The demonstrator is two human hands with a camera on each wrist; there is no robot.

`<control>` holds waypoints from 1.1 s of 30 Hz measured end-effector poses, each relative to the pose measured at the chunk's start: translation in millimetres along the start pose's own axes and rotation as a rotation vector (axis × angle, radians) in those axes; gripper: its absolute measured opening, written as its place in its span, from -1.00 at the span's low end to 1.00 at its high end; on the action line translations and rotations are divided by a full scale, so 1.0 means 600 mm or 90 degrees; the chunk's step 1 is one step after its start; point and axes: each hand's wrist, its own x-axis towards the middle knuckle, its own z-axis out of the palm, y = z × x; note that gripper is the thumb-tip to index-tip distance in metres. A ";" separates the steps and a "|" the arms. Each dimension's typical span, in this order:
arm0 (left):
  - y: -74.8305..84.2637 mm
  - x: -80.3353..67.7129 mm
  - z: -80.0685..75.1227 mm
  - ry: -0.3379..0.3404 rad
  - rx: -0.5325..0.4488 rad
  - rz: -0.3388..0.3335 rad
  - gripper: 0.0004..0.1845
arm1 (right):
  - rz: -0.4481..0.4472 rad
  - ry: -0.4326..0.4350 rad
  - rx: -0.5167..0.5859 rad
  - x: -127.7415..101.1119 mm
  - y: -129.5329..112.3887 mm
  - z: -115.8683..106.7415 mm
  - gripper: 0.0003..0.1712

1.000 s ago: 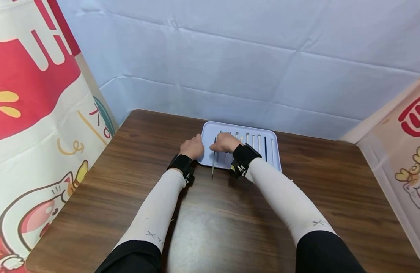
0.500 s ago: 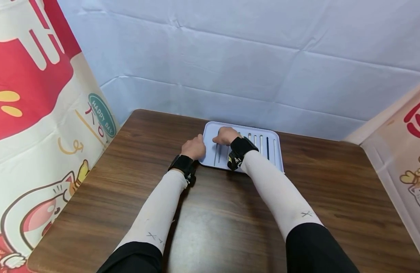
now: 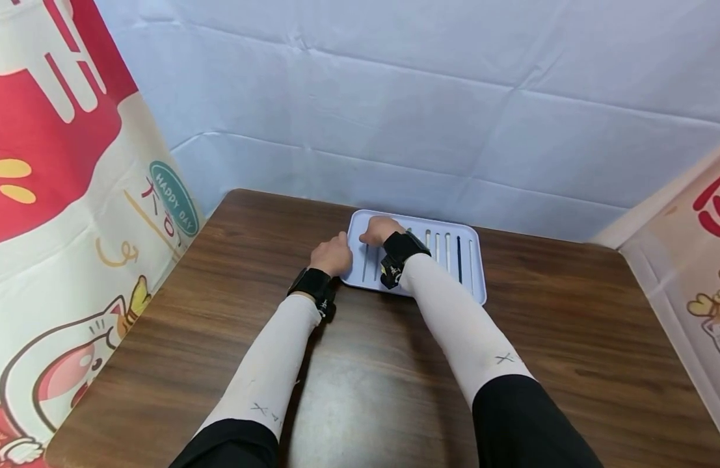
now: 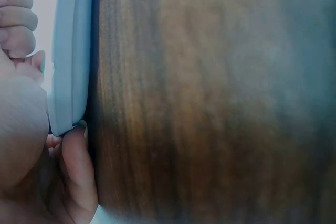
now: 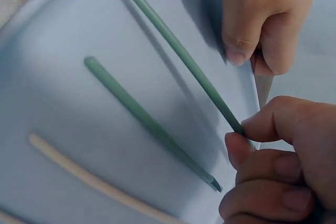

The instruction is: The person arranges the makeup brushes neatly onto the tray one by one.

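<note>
Chopstick [image 5: 189,61] pinched by curled right hand [image 3: 381,230]; left hand [image 3: 332,255] grips tray [image 3: 475,273] edge.

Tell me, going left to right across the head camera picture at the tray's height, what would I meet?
Cartoon banner → left hand → right hand → pale chopsticks → dark chopstick → tray's right rim → bare wooden table.
</note>
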 end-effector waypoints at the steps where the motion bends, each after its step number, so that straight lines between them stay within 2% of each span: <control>1: 0.000 0.000 -0.001 0.000 0.000 0.000 -0.60 | 0.004 0.001 0.001 0.003 -0.002 0.000 -0.58; 23: 0.004 0.007 0.003 0.000 0.007 0.011 -0.64 | 0.033 0.011 0.021 0.021 0.008 0.015 -0.51; 33: 0.009 0.002 0.009 0.004 0.007 0.018 -0.66 | 0.037 0.022 0.028 0.019 0.018 0.027 -0.62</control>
